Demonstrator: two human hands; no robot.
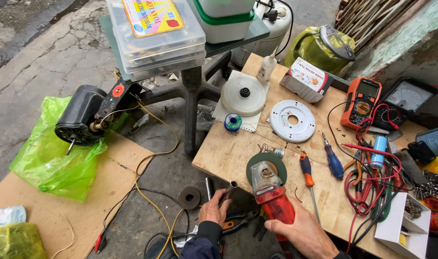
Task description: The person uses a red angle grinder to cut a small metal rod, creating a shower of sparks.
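Observation:
My right hand [303, 232] grips the red body of an angle grinder [271, 189] whose round grey-green disc rests over the near edge of the wooden board [228, 153]. My left hand [214, 208] holds a short metal tube [228, 190] just left of the grinder's disc, at the board's front edge, its open end pointing up toward the disc.
On the board lie two screwdrivers [307, 177], a white disc [292, 120], a white round cover [244, 96], a solder spool [233, 122], two multimeters [362, 102] and tangled red leads [372, 187]. A black motor [80, 120] sits on a green bag left. A stool with plastic boxes [156, 36] stands behind.

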